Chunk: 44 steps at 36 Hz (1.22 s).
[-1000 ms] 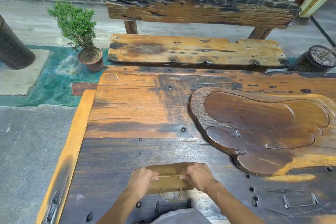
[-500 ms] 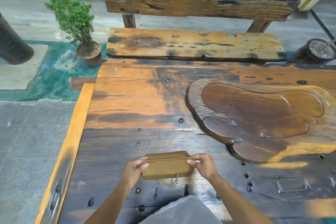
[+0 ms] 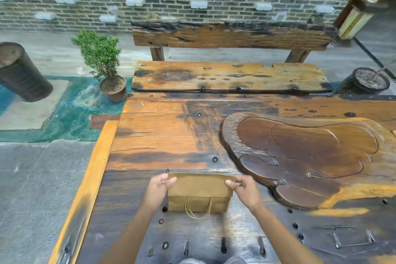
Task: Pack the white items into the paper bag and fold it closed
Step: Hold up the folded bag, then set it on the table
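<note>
On the near part of the worn wooden surface [image 3: 162,135], left of the carved tray [image 3: 300,156], lies the brown paper bag [image 3: 199,191] (twine handles toward the near edge). The left hand [image 3: 159,186] and right hand [image 3: 244,188] pinch its far corners, apparently along a folded flap.

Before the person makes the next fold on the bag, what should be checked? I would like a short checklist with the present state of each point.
1. Left hand grips the paper bag at its left edge: ok.
2. Right hand grips its right edge: ok.
3. Bag rests on the table: ok.
4. White items are inside: cannot tell, none visible.
5. String handle free of the fold, hanging on the near face: ok.
6. Carved wooden tray clear of the bag: ok, apart to the right.
</note>
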Each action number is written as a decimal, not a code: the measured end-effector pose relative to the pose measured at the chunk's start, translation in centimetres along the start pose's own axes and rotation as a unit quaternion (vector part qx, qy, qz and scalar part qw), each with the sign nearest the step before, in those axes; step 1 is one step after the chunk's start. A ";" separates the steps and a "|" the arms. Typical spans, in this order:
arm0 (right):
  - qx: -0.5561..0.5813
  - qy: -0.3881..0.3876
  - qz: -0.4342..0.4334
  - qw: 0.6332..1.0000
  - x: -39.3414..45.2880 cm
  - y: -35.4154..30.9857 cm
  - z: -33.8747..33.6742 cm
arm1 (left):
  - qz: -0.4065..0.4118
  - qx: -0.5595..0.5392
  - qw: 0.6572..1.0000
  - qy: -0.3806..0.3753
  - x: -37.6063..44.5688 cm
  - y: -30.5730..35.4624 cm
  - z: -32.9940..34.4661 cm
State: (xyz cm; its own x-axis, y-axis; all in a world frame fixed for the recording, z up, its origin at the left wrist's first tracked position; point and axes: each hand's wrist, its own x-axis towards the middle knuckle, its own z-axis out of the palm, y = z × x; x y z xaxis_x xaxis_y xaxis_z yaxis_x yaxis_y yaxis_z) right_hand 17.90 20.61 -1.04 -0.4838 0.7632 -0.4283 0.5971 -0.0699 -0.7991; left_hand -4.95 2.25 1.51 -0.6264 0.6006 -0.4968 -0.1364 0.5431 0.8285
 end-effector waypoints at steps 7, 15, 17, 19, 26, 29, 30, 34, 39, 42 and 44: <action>0.059 0.014 -0.098 0.993 0.4 -10.3 -5.1 | 0.117 0.014 0.993 0.007 2.1 8.9 -3.8; 0.121 0.078 -0.202 0.969 -3.2 -22.7 -10.5 | 0.226 -0.047 0.973 0.002 0.2 20.5 -6.2; 0.137 0.074 -0.215 0.964 -4.0 -25.3 -11.7 | 0.256 -0.054 0.965 0.024 -0.5 23.4 -6.7; 0.141 0.077 -0.236 0.958 -4.8 -27.6 -12.7 | 0.298 -0.060 0.952 0.032 -1.6 26.1 -7.2; 0.146 0.113 -0.324 0.928 -8.2 -34.5 -15.7 | 0.378 -0.089 0.920 0.043 -5.9 34.5 -9.3; 0.134 0.139 -0.353 0.916 -9.2 -36.8 -16.9 | 0.408 -0.089 0.908 0.046 -7.1 37.2 -10.1; 0.128 0.151 -0.361 0.911 -9.4 -37.5 -17.4 | 0.416 -0.086 0.904 0.045 -7.4 38.0 -10.4; 0.111 0.164 -0.390 0.900 -10.9 -39.6 -18.3 | 0.431 -0.102 0.896 0.032 -8.0 40.0 -11.8; 0.090 0.185 -0.401 0.893 -12.6 -40.3 -19.0 | 0.456 -0.082 0.886 0.029 -8.4 41.0 -11.9; 0.084 0.203 -0.399 0.890 -13.3 -40.1 -19.4 | 0.459 -0.092 0.883 0.015 -8.1 41.1 -11.8; 0.081 0.209 -0.399 0.889 -14.2 -40.0 -19.4 | 0.459 -0.101 0.882 0.003 -8.5 41.1 -11.5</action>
State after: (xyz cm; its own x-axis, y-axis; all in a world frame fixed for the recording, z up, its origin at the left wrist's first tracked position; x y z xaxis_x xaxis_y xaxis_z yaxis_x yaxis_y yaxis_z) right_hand 13.25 25.04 45.17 -0.4120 0.7810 0.4693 0.0540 0.5351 -0.8431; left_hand -14.08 12.74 42.79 -0.5485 0.7290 0.4095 0.2974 -0.2877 0.9104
